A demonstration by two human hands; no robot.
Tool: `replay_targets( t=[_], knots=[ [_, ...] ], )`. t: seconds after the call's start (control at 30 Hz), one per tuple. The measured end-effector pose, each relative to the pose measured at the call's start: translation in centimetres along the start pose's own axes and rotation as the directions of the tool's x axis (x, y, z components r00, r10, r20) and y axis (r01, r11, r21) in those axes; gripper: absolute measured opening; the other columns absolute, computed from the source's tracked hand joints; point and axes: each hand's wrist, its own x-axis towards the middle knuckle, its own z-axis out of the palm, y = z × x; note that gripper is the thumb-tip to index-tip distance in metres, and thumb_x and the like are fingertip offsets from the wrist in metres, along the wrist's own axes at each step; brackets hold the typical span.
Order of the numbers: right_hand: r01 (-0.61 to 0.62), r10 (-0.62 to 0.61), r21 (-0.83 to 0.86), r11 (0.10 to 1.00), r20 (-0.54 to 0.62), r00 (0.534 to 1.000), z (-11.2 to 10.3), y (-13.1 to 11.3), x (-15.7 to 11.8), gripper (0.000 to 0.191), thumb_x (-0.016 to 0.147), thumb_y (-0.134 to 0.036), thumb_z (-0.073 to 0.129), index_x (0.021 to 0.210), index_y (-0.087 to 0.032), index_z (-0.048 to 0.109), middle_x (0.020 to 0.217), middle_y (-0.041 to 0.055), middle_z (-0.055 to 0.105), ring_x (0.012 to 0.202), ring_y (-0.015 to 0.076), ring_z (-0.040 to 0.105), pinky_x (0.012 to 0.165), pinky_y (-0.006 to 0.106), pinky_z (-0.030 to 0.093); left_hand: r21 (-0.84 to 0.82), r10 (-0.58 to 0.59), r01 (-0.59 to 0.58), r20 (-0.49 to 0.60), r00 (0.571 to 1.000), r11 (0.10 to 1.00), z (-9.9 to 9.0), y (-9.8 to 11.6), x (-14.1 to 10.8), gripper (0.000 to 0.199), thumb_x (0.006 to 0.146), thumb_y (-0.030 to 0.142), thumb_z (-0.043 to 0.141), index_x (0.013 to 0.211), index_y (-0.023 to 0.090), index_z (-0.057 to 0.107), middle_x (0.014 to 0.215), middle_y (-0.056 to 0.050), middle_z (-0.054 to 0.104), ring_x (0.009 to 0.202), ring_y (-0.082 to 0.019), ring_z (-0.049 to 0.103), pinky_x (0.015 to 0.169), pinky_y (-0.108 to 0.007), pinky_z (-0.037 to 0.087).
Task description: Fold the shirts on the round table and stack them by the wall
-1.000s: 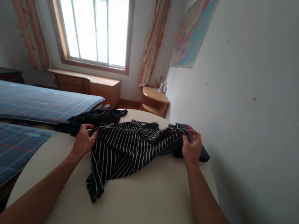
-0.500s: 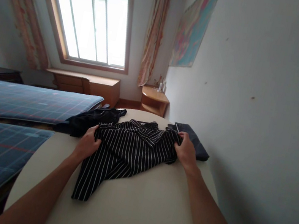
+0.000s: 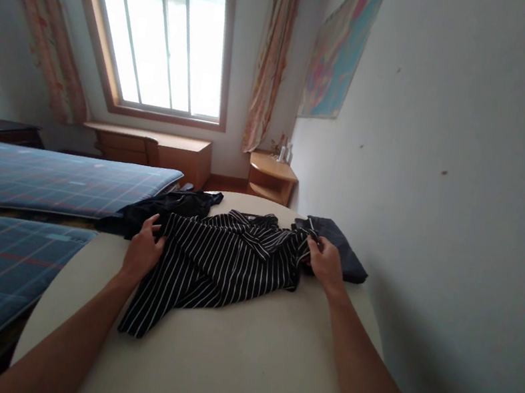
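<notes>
A black shirt with white stripes (image 3: 230,262) lies rumpled on the pale round table (image 3: 232,367), its collar at the far side. One sleeve hangs toward me at the left. My left hand (image 3: 143,253) is at the shirt's left shoulder, fingers curled on the cloth; the fingertips are partly hidden. Across from it, my right hand (image 3: 326,262) pinches the other sleeve between thumb and fingers. Just behind that hand sits a folded dark garment (image 3: 346,255). Another black garment (image 3: 129,217) lies past my left hand, over the table's edge.
Two mattresses with blue plaid covers (image 3: 56,180) stand to the left of the table. A white wall (image 3: 459,258) runs close along the right. Beyond the table are a wooden desk (image 3: 182,159), a corner shelf (image 3: 272,168) and a window (image 3: 158,36).
My left hand has shifted left, drawing the shirt's left side and sleeve with it. My right hand has barely moved, while the sleeve cloth under it has bunched leftward.
</notes>
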Motion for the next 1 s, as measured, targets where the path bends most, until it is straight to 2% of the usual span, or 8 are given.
replay_targets(
  t=[0.07,0.17,0.37,0.57,0.7,0.83,0.93,1.0],
  knots=[
    [0.040,-0.049,0.182,0.982,0.041,0.998,0.9,0.0,-0.2,0.029,0.085,-0.040,0.057,0.101,-0.016,0.065,0.089,0.0104,0.073,0.077,0.0246,0.070,0.073,0.039,0.057,-0.010,-0.041,0.040,-0.010,0.999,0.999,-0.3,-0.1,0.1,0.052,0.085,0.025,0.059,0.135,0.017,0.048,0.115,-0.014,0.071,0.098,-0.028,0.071,0.090,-0.041,0.054],
    [0.157,-0.197,0.262,0.952,0.135,0.971,1.7,0.1,-0.7,0.049,0.079,-0.032,0.066,0.125,-0.018,0.056,0.120,0.0126,0.066,0.099,0.0239,0.068,0.087,0.040,0.057,0.033,-0.074,0.075,-0.030,0.997,0.997,-0.5,-0.3,0.3,0.034,0.085,0.032,0.059,0.117,0.020,0.058,0.107,-0.012,0.073,0.093,-0.028,0.071,0.085,-0.039,0.054],
    [0.356,-0.298,-0.115,0.927,0.348,0.889,1.1,0.4,-1.9,0.082,0.069,-0.031,0.077,0.145,-0.023,0.047,0.134,0.0122,0.055,0.126,0.0286,0.054,0.109,0.043,0.042,0.144,-0.070,0.062,0.049,0.996,0.988,-0.4,-0.5,0.4,0.030,0.086,0.038,0.055,0.108,0.022,0.070,0.099,-0.011,0.075,0.092,-0.030,0.071,0.086,-0.041,0.054],
    [0.383,-0.233,-0.299,0.874,0.435,0.870,1.1,0.7,-2.4,0.083,0.070,-0.005,0.059,0.149,-0.028,0.044,0.130,0.0098,0.061,0.119,0.0272,0.060,0.104,0.039,0.045,0.091,0.109,-0.108,-0.009,0.994,0.990,0.4,-0.4,0.2,0.053,0.081,0.024,0.051,0.133,0.015,0.057,0.135,-0.013,0.058,0.123,-0.029,0.058,0.110,-0.041,0.043],
    [0.346,-0.248,-0.311,0.885,0.313,0.917,0.5,-0.1,-1.9,0.062,0.076,-0.005,0.050,0.134,-0.026,0.060,0.121,0.0072,0.069,0.111,0.0258,0.064,0.101,0.039,0.047,0.066,0.141,-0.142,0.013,0.990,0.988,0.6,-0.6,0.1,0.068,0.076,0.015,0.051,0.144,0.013,0.046,0.145,-0.014,0.048,0.134,-0.029,0.048,0.118,-0.040,0.035],
    [0.178,-0.184,-0.223,0.959,-0.008,0.983,-0.8,-0.9,-0.9,0.047,0.078,-0.011,0.049,0.121,-0.021,0.066,0.104,0.0088,0.073,0.093,0.0254,0.069,0.092,0.042,0.052,0.034,0.173,-0.173,-0.017,0.985,0.984,0.3,-0.7,0.2,0.072,0.075,0.007,0.047,0.147,0.010,0.042,0.147,-0.015,0.046,0.138,-0.028,0.044,0.120,-0.040,0.033],
    [0.108,-0.096,0.026,0.994,-0.270,0.958,-1.4,-0.7,-0.1,0.041,0.077,-0.017,0.050,0.117,-0.017,0.062,0.103,0.0109,0.071,0.090,0.0242,0.068,0.087,0.042,0.055,0.012,0.165,-0.164,-0.086,0.983,0.986,-0.2,-0.6,0.4,0.070,0.075,0.005,0.047,0.145,0.010,0.044,0.144,-0.015,0.051,0.137,-0.028,0.045,0.119,-0.041,0.032],
    [0.133,-0.055,0.209,0.969,-0.345,0.937,-1.1,-0.3,0.3,0.042,0.078,-0.020,0.051,0.119,-0.016,0.057,0.112,0.0130,0.067,0.097,0.0243,0.066,0.085,0.041,0.056,-0.003,0.117,-0.118,-0.108,0.987,0.993,-0.5,-0.5,0.5,0.065,0.078,0.008,0.049,0.143,0.012,0.046,0.136,-0.016,0.058,0.130,-0.029,0.053,0.114,-0.044,0.039]
  ],
)
